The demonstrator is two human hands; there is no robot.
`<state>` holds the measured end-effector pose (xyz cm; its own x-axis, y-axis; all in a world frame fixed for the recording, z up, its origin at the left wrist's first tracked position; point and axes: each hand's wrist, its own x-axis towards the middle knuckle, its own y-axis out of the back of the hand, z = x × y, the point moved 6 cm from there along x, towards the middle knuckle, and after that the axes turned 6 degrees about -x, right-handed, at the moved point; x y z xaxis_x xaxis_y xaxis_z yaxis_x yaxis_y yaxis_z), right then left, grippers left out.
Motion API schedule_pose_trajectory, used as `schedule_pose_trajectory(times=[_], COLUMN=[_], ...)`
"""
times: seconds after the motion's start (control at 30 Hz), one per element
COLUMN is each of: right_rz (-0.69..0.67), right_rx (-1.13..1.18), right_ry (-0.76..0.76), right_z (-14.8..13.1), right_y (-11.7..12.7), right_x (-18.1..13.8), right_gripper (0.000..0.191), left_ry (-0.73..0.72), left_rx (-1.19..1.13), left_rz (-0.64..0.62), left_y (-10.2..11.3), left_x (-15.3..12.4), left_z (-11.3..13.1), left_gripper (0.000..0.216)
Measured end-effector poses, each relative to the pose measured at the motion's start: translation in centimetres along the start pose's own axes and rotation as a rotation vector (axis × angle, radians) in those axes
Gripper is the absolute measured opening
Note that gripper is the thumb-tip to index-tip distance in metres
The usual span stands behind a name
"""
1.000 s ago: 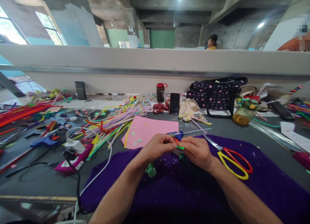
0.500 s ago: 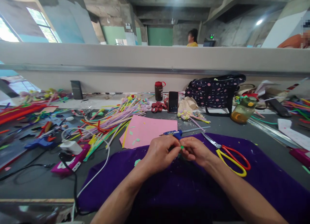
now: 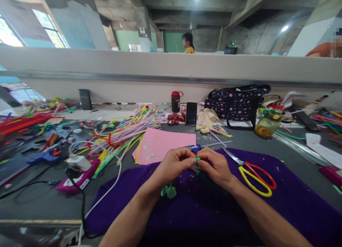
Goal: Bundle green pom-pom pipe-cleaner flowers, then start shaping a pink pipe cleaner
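Between the fingertips of both hands is a small bright green piece (image 3: pixel 197 159), too small to name more closely. My left hand (image 3: pixel 177 164) pinches it from one side and my right hand (image 3: pixel 215 164) from the other. Below my left hand, light green petal-like scraps (image 3: pixel 169 191) show against the purple cloth (image 3: pixel 197 211). Just behind my fingers lies a blue-handled tool (image 3: pixel 194 148), mostly covered by the hands. Scissors (image 3: pixel 249 170) with one red and one yellow handle rest open on the cloth, right of my right hand.
A pink sheet (image 3: pixel 168 143) lies beyond my left hand, beside a heap of pipe cleaners (image 3: pixel 133 127). A phone (image 3: pixel 191 114), a red-lidded bottle (image 3: pixel 175 101) and a patterned bag (image 3: pixel 232 104) stand at the back. Cables run from a magenta power strip (image 3: pixel 77 179) at left.
Both hands have shifted slightly left, and the green piece has risen between the fingertips. Light green scraps now show below my left hand. The person in yellow behind the partition has moved left.
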<state>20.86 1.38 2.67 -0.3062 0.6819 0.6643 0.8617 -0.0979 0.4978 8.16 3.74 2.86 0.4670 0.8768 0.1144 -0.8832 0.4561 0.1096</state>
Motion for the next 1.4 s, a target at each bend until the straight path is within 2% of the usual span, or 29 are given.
schedule_pose_trajectory(times=[0.17,0.33,0.43,0.53,0.6,0.67,0.77,0.87,0.97,1.07,1.23,1.3,1.4], right_rz=[-0.07,-0.183,-0.245,-0.188,-0.066,0.027,0.032,0.016,-0.009,-0.057,-0.173,-0.183,-0.128], right_rx=[0.107,0.617,0.802,0.632,0.346,0.09,-0.085,-0.157,-0.175,-0.098,0.349,0.519,0.613], right_ry=[-0.201,-0.703,-0.832,-0.724,-0.51,-0.231,0.061,0.158,0.144,-0.012,-0.578,-0.703,-0.758], right_z=[0.6,3.0,3.4,3.2,2.3,0.7,-1.0,-1.3,-1.2,-0.5,2.2,2.7,3.2], right_y=[-0.6,-2.7,-3.4,-2.1,-0.4,0.9,1.1,0.9,0.8,0.6,-0.8,-1.3,-1.1], right_x=[-0.1,-1.3,-1.7,-1.1,-0.3,0.2,0.1,-0.2,-0.2,0.1,-0.4,-0.7,-0.7], right_gripper=[0.019,0.023,0.023,0.028,0.024,0.015,0.025,0.025,0.019,0.011,0.017,0.017,0.017], left_ry=[-0.165,-0.444,-0.448,-0.26,-0.117,-0.013,0.084,0.123,0.107,0.017,-0.238,-0.234,-0.079], left_rx=[0.309,0.823,0.862,0.583,0.37,0.201,0.025,-0.038,-0.002,0.139,0.504,0.49,0.328], left_rz=[0.038,0.018,0.023,0.066,0.072,0.047,-0.016,-0.06,-0.069,-0.06,0.003,0.025,-0.009], left_y=[0.1,-1.3,-1.6,-0.4,0.4,0.7,0.5,0.1,-0.1,-0.2,-1.0,-1.0,-0.5], left_x=[-0.4,-1.2,-1.1,-0.3,0.1,0.3,0.3,0.2,0.1,0.0,-0.7,-0.7,-0.3], left_z=[1.1,2.8,2.7,1.8,1.1,0.6,0.2,-0.2,-0.4,0.0,1.5,1.5,0.3], left_gripper=[0.012,0.015,0.016,0.016,0.015,0.014,0.012,0.011,0.011,0.009,0.012,0.014,0.026])
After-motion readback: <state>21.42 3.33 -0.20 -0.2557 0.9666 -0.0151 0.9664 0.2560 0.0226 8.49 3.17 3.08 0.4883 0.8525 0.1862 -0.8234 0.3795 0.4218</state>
